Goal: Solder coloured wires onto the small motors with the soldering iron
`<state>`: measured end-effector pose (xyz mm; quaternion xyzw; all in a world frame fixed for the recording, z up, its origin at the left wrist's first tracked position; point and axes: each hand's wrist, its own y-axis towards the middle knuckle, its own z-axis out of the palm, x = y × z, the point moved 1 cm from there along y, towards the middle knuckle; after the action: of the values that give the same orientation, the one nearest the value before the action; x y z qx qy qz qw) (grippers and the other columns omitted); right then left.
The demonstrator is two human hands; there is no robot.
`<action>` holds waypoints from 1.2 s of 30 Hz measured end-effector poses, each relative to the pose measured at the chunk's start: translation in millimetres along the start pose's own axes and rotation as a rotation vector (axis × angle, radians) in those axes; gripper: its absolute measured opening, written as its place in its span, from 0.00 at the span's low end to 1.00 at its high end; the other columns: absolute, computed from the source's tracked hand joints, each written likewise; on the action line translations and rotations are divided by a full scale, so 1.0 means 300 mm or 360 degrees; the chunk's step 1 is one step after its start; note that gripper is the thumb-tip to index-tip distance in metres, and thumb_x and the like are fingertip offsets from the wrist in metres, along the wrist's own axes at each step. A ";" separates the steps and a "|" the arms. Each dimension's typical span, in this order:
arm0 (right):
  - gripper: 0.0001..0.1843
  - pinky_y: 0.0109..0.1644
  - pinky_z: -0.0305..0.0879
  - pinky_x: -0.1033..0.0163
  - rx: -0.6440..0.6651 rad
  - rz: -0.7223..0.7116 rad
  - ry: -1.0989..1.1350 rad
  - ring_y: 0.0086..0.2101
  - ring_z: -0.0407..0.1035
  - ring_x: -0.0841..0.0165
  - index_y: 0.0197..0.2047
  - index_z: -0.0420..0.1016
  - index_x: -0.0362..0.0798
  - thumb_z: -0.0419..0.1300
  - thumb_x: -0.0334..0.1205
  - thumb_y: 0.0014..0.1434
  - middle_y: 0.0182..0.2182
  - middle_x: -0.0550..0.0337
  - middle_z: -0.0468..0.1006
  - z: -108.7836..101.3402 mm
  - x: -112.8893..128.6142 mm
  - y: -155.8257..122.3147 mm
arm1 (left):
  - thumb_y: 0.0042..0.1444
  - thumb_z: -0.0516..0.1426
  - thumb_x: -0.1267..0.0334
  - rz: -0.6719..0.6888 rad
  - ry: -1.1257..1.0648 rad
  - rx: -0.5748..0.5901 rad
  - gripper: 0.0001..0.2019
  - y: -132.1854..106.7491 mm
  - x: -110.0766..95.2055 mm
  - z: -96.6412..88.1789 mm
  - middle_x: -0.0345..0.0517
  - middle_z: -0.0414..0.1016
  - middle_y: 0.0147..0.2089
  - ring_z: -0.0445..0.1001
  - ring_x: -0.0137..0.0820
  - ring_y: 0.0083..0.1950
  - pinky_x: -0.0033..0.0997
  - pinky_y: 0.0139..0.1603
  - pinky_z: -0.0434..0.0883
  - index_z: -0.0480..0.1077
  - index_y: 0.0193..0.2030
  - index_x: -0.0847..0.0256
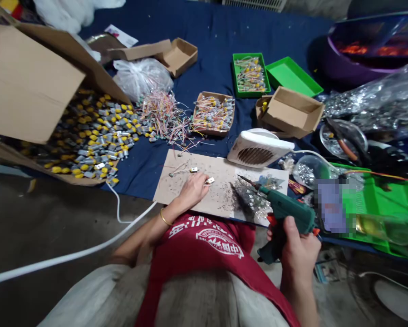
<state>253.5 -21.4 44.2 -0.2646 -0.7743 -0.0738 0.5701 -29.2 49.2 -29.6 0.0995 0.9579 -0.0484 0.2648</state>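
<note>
W/ the fingertips of our L hand [194, 188] we pinch a small white-ended motor [209, 180] over the cardboard sheet [168, 184] (can't tell if it touches), while our R hand [297, 250] is closed around the handle of the green soldering gun [290, 206], metal tip pointing L, apart from the motor. A 2nd motor [193, 170] lies on the sheet just beyond our L hand, w/ wires at its L side. We have the white grilled unit [258, 150] tilted at the sheet's far edge, and a lg. carton [30, 81] of loose motors at L.
</note>
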 end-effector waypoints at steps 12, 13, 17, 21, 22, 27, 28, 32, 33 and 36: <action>0.35 0.17 0.68 0.59 0.0024 0.0389 0.0001 0.14 0.69 0.62 0.26 0.78 0.44 0.69 0.73 0.43 0.16 0.53 0.75 -0.045 0.006 -0.039 | 0.61 0.62 0.59 0.0078 -0.0718 0.0271 0.17 0.003 -0.012 -0.034 0.50 0.76 0.55 0.75 0.39 0.56 0.42 0.60 0.72 0.71 0.55 0.59; 0.35 0.17 0.68 0.60 0.0042 0.0397 -0.0023 0.14 0.69 0.63 0.25 0.78 0.44 0.69 0.73 0.43 0.16 0.54 0.75 -0.043 -0.001 -0.038 | 0.61 0.61 0.60 0.0039 -0.0720 0.0252 0.13 0.005 -0.007 -0.038 0.49 0.77 0.52 0.76 0.38 0.54 0.41 0.58 0.73 0.72 0.52 0.59; 0.33 0.19 0.68 0.61 0.0039 0.0341 -0.0113 0.16 0.69 0.64 0.26 0.79 0.44 0.69 0.70 0.46 0.16 0.56 0.75 -0.044 -0.020 -0.039 | 0.63 0.59 0.63 -0.0013 -0.0696 0.0258 0.05 0.024 -0.032 -0.033 0.46 0.79 0.45 0.76 0.36 0.48 0.39 0.55 0.73 0.74 0.43 0.60; 0.34 0.18 0.67 0.61 0.0073 0.0331 -0.0125 0.15 0.68 0.64 0.22 0.77 0.45 0.68 0.72 0.46 0.16 0.54 0.74 -0.048 -0.001 -0.059 | 0.63 0.59 0.64 0.0004 -0.0639 0.0289 0.04 0.035 -0.066 -0.019 0.45 0.79 0.43 0.76 0.36 0.46 0.40 0.55 0.72 0.74 0.41 0.59; 0.34 0.18 0.67 0.61 0.0092 0.0336 -0.0123 0.15 0.68 0.64 0.21 0.76 0.45 0.68 0.72 0.46 0.16 0.54 0.74 -0.047 0.008 -0.064 | 0.63 0.59 0.64 0.0013 -0.0616 0.0300 0.03 0.037 -0.070 -0.016 0.45 0.79 0.42 0.76 0.36 0.46 0.40 0.55 0.72 0.74 0.41 0.59; 0.35 0.17 0.66 0.61 0.0073 0.0340 -0.0132 0.15 0.68 0.64 0.19 0.74 0.46 0.69 0.74 0.43 0.15 0.53 0.73 -0.047 0.034 -0.073 | 0.65 0.57 0.66 0.0053 -0.0544 0.0347 0.05 0.038 -0.069 -0.009 0.44 0.79 0.41 0.76 0.36 0.46 0.40 0.55 0.70 0.74 0.38 0.59; 0.36 0.17 0.66 0.61 0.0064 0.0344 -0.0133 0.14 0.68 0.64 0.19 0.74 0.46 0.69 0.74 0.43 0.14 0.53 0.74 -0.049 0.030 -0.072 | 0.65 0.57 0.66 0.0067 -0.0539 0.0350 0.05 0.037 -0.068 -0.009 0.44 0.79 0.41 0.76 0.36 0.46 0.40 0.55 0.69 0.74 0.38 0.59; 0.35 0.17 0.67 0.61 0.0063 0.0360 -0.0168 0.15 0.69 0.64 0.19 0.74 0.46 0.68 0.74 0.44 0.15 0.54 0.73 -0.066 -0.010 -0.071 | 0.66 0.56 0.67 0.0218 -0.0497 0.0308 0.05 0.022 -0.065 -0.002 0.44 0.79 0.41 0.75 0.35 0.46 0.39 0.54 0.68 0.73 0.39 0.59; 0.34 0.18 0.68 0.61 0.0064 0.0357 -0.0179 0.15 0.69 0.64 0.20 0.75 0.46 0.68 0.73 0.45 0.15 0.55 0.73 -0.071 -0.022 -0.071 | 0.66 0.55 0.67 0.0274 -0.0469 0.0286 0.06 0.016 -0.065 0.001 0.45 0.79 0.41 0.75 0.35 0.46 0.39 0.54 0.68 0.73 0.40 0.60; 0.31 0.21 0.70 0.61 0.0066 0.0296 -0.0191 0.19 0.71 0.63 0.25 0.79 0.45 0.69 0.69 0.48 0.17 0.55 0.75 -0.081 -0.054 -0.073 | 0.67 0.53 0.67 0.0436 -0.0327 0.0186 0.08 0.000 -0.062 0.015 0.48 0.79 0.45 0.74 0.37 0.49 0.40 0.54 0.67 0.74 0.41 0.60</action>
<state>266.5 -55.2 41.7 -0.3275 -0.7804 0.0113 0.5326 -11.4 45.5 -23.8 0.2389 0.8988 -0.0773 0.3593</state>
